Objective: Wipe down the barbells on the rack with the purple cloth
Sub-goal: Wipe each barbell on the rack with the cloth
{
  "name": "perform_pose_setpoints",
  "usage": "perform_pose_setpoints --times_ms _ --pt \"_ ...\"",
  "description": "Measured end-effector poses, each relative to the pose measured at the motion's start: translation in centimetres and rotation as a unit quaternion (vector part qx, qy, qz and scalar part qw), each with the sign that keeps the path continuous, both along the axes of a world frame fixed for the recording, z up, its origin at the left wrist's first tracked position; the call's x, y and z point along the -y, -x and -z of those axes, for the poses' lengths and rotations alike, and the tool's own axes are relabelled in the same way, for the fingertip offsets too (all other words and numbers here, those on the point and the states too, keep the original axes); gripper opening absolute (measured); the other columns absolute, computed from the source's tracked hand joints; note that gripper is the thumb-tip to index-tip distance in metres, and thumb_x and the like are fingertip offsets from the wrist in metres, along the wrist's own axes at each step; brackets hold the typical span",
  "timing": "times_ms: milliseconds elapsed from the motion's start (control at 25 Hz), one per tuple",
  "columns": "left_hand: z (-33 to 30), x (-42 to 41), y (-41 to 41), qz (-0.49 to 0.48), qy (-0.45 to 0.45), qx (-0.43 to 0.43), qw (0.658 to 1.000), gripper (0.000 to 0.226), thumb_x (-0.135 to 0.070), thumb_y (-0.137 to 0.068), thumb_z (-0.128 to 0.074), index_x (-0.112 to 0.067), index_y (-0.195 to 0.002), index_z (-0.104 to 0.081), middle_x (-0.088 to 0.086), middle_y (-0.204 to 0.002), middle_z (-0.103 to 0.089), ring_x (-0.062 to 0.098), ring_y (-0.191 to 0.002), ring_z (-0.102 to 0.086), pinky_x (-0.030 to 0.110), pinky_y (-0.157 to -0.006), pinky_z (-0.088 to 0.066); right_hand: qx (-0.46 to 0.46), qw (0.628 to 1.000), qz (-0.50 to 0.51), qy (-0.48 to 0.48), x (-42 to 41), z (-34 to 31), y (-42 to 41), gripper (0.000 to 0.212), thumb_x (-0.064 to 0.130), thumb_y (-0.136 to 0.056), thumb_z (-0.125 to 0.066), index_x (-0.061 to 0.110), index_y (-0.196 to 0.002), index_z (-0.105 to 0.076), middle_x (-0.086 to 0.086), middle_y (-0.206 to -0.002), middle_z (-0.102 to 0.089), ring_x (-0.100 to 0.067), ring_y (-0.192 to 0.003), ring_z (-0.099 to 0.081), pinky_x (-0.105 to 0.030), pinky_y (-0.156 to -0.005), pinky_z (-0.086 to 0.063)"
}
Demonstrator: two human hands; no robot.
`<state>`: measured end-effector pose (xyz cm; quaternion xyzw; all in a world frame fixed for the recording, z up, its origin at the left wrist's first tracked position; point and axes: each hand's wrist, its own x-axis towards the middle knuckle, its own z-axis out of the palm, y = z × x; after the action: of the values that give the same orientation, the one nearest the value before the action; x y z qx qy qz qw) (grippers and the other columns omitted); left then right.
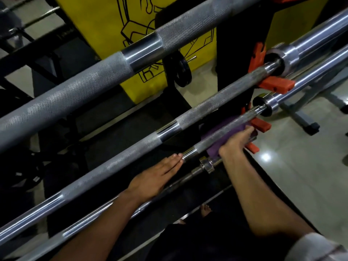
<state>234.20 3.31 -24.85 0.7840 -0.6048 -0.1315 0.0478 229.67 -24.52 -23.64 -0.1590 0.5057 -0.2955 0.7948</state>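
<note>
Right hand (236, 141): fingers curled over the purple cloth (228, 132), clamping it round the knurled shaft of the third barbell (212, 139) down the rack, just short of the bar's collar (268, 105) and beside an orange rack hook (261, 126). Left hand (156, 176): flat, fingers straight and together, resting along the same bar further toward its middle, fingertips (178, 157) at a smooth chrome ring; it grasps nothing. Purple cloth: soft, thin and limp by the look of it; folds round the shaft and part hangs beneath; best held bunched in the palm so it wraps the bar. Third barbell: steel, stiff, judged heavy; lies across the rack and needs no lifting; knurled lengths should drag on the cloth, polished lengths let it slide. Second barbell (131, 153): directly above, knurled with chrome bands, its sleeve (293, 53) seated past an orange hook (275, 85). Top barbell (98, 78): thickest in view, nearest the camera. Lower short bar (206, 165): partly hidden below the hands; details unclear. Surroundings: black rack upright (235, 53), yellow panel (105, 25) with black line drawing, black weight plate (182, 70), grey tiled floor (282, 176).
</note>
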Motion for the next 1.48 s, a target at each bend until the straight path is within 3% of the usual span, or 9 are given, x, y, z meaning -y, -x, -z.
perform_pose_setpoints --times_ms 200,440,520,760,920,1080,1160,1320,1480 --pt "0.5 -0.1 -0.1 0.005 -0.004 0.009 1.000 0.076 -0.005 -0.085 -0.027 -0.012 -0.160 -0.014 0.003 -0.168 -0.004 0.018 -0.155 -0.007 0.037 -0.123 -0.020 0.001 0.996 -0.094 -0.004 -6.3 3.1 0.7 0.046 0.058 -0.099 -0.030 0.025 -0.089 -0.061 -0.004 -0.091 -0.067 -0.026 -0.100 -0.062 -0.036 -0.092 -0.048" --pt "0.6 -0.5 0.0 -0.008 -0.009 0.005 1.000 0.083 -0.001 -0.084 -0.033 -0.017 -0.161 -0.007 -0.003 -0.169 0.002 0.014 -0.155 -0.001 0.032 -0.124 -0.015 -0.024 0.998 -0.031 0.047 0.4 0.4 1.6 0.037 0.051 -0.103 -0.034 0.026 -0.088 -0.057 0.004 -0.082 -0.070 -0.017 -0.088 -0.067 -0.026 -0.070 -0.052" --pt "1.0 -0.7 -0.1 -0.009 -0.005 0.005 1.000 0.081 -0.001 -0.086 -0.033 -0.018 -0.161 -0.006 -0.004 -0.169 0.003 0.013 -0.155 0.000 0.031 -0.124 -0.015 -0.036 0.990 -0.110 0.077 -1.1 1.3 1.7 0.041 0.052 -0.105 -0.032 0.023 -0.098 -0.060 -0.003 -0.099 -0.072 -0.021 -0.098 -0.068 -0.030 -0.085 -0.055" --pt "1.5 -1.2 0.4 -0.050 0.053 0.023 0.997 0.087 0.001 -0.088 -0.054 -0.025 -0.161 -0.012 -0.007 -0.167 -0.009 0.010 -0.153 -0.012 0.024 -0.119 -0.026 -0.181 0.883 -0.341 0.268 -7.1 -0.3 8.6 0.032 0.040 -0.106 -0.037 0.014 -0.107 -0.055 -0.013 -0.096 -0.061 -0.021 -0.085 -0.060 -0.031 -0.075 -0.051" --pt "1.9 -2.9 3.3 -0.212 0.114 0.041 0.970 0.076 -0.007 -0.086 -0.060 -0.023 -0.155 -0.034 -0.002 -0.160 -0.034 0.015 -0.142 -0.040 0.025 -0.120 -0.021 -0.169 0.692 -0.391 0.583 -7.9 -3.3 9.8 0.044 0.045 -0.096 -0.047 0.013 -0.123 -0.056 -0.005 -0.110 -0.061 -0.010 -0.090 -0.059 -0.006 -0.077 -0.043" --pt "3.4 -3.6 6.1 -0.281 0.101 0.084 0.951 0.075 -0.007 -0.077 -0.042 -0.014 -0.152 -0.040 0.005 -0.159 -0.035 0.021 -0.143 -0.041 0.035 -0.124 -0.010 -0.250 0.160 -0.510 0.807 -7.5 0.0 4.6 0.056 0.046 -0.095 -0.029 0.021 -0.141 -0.048 -0.005 -0.132 -0.058 -0.026 -0.125 -0.049 -0.048 -0.109 -0.032" --pt "3.5 -3.7 7.0 -0.310 0.106 0.083 0.941 0.078 -0.002 -0.075 -0.040 -0.013 -0.152 -0.040 0.003 -0.161 -0.031 0.019 -0.145 -0.037 0.037 -0.123 -0.015 -0.261 0.028 -0.563 0.784 -7.1 -0.7 0.9 0.053 0.042 -0.096 -0.023 0.023 -0.132 -0.057 -0.008 -0.121 -0.063 -0.032 -0.113 -0.058 -0.047 -0.098 -0.042" --pt "3.7 -2.9 7.7 -0.377 0.121 0.066 0.916 0.085 0.009 -0.075 -0.052 -0.016 -0.155 -0.035 0.000 -0.162 -0.028 0.015 -0.148 -0.030 0.037 -0.123 -0.019 -0.202 0.153 -0.707 0.661 -6.3 -1.6 -5.1 0.044 0.048 -0.093 -0.041 0.029 -0.126 -0.063 -0.008 -0.127 -0.066 -0.030 -0.112 -0.063 -0.040 -0.096 -0.052" --pt "3.3 -1.3 8.3 -0.427 0.121 0.082 0.892 0.082 0.001 -0.071 -0.040 -0.014 -0.151 -0.039 0.001 -0.158 -0.037 0.017 -0.144 -0.035 0.033 -0.124 -0.014 -0.098 0.012 -0.513 0.853 -3.9 0.0 -0.2 0.043 0.049 -0.083 -0.069 0.015 -0.109 -0.069 -0.007 -0.092 -0.072 -0.025 -0.080 -0.068 -0.036 -0.069 -0.055"
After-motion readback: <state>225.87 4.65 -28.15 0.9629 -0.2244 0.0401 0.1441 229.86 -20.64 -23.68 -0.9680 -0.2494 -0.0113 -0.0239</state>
